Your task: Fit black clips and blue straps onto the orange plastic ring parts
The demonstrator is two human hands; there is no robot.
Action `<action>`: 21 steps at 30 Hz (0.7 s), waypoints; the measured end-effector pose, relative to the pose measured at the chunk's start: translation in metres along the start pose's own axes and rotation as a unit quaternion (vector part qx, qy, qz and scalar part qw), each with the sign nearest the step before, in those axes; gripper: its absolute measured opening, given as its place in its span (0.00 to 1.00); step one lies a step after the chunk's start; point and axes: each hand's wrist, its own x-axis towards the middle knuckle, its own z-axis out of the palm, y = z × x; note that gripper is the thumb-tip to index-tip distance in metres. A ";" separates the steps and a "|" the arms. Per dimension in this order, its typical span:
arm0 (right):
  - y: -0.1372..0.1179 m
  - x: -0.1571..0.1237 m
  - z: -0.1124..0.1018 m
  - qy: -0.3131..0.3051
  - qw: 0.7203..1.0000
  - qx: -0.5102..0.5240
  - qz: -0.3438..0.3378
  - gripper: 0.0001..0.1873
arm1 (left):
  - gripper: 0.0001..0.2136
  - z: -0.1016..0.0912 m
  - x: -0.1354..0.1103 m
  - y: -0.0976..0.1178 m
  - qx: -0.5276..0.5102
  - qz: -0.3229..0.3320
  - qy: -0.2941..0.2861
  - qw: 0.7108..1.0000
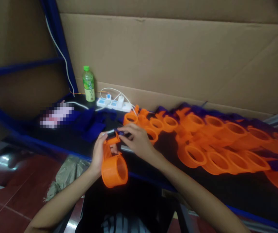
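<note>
The left hand grips 1 orange plastic ring-ended part, and the right hand pinches a small dark-blue piece (slightly blurred) at its top.

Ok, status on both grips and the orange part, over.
Left grip: holding orange part. Right grip: at its upper end. Nothing visibly blocking; other orange parts lie to the right.

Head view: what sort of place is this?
Probably a workshop bench: many similar orange parts sit together on a black benchtop, a white power strip lies at the back, and cardboard lines the wall side.
</note>
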 end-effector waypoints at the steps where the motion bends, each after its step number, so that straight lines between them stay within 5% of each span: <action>1: 0.000 -0.001 -0.001 -0.013 1.000 0.020 0.007 0.13 | 0.12 -0.001 0.001 0.000 -0.002 -0.005 0.000 1.000; 7: 0.010 -0.006 0.003 -0.044 0.996 0.074 0.030 0.06 | 0.14 -0.003 0.002 -0.002 0.015 -0.006 0.002 1.000; 15: 0.011 -0.013 0.017 -0.004 1.000 -0.008 0.025 0.14 | 0.14 -0.001 0.004 -0.001 0.019 -0.025 -0.016 0.999; 21: 0.011 -0.010 0.005 0.006 0.998 0.016 0.052 0.26 | 0.13 0.000 0.002 0.000 0.018 -0.020 -0.023 0.999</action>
